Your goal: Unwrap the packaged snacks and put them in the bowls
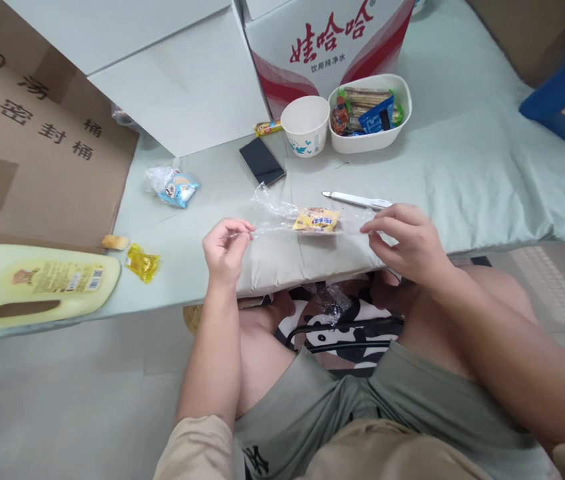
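My left hand [226, 252] pinches one end of a clear plastic wrap [275, 229], fingers closed. At the other end, the thumb and fingertips of my right hand [405, 241] grip the same wrap, so it is stretched between both hands near the table's front edge. On the wrap, at about its middle, lies a small yellow snack packet [316, 219] with blue print. Just behind the right hand rests a white utility knife [357, 199], its tip pointing left. A dark phone [262, 161] lies farther back.
Behind stand a white paper cup [305, 127], a white tub [370, 141] of snacks and a printed carton [332, 50]. To the left are a blue packet [177, 189], a yellow wrapper [142, 263], a bread piece [115, 242] and a pale yellow jug [37, 287].
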`<state>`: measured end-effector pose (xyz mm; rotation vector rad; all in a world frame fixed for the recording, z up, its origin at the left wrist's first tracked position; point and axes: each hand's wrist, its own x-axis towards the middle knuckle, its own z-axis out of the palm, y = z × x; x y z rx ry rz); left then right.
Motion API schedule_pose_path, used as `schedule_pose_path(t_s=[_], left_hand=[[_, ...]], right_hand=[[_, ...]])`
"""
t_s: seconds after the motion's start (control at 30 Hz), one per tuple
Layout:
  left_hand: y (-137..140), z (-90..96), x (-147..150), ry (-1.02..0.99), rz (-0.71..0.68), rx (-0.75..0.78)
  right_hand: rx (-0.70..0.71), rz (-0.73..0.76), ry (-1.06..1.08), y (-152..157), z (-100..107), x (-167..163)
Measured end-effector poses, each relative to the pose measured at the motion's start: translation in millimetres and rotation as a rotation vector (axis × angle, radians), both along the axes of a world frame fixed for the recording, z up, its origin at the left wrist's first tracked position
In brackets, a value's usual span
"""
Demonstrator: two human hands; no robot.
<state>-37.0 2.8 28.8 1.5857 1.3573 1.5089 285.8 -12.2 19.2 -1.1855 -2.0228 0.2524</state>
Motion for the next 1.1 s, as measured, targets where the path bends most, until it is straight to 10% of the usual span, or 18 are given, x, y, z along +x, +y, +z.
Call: schedule_pose_path(t_s=[0.2,0.4,0.57,0.67,0.83,1.1], left_hand=[[-13,15.9,-14,0.077,-0.383,-0.445],[-4,3.4,-1,0.433,0.173,-0.406],[10,-21.1,8,0.644,0.238,-0.553],[16,-26.2,19,0.567,0.052,-0.478],[20,-22.6,49,0.242,-0.193,-0.459],[19,-7.6,75,-0.264,-0.318,-0.706]], right_hand=[[-0.386,0.34,-0.09,-9,3,8],[-0.183,0.036,-0.111,-8,-4,-2],[-0.032,0.308,0.022,-32,1,-33],[-0.203,0.404,-0.054,-43,-3,-51],[-0.246,0.149,-0.078,-26,-15,-51],[-0.312,0.036,-0.146,-9,-26,-47]])
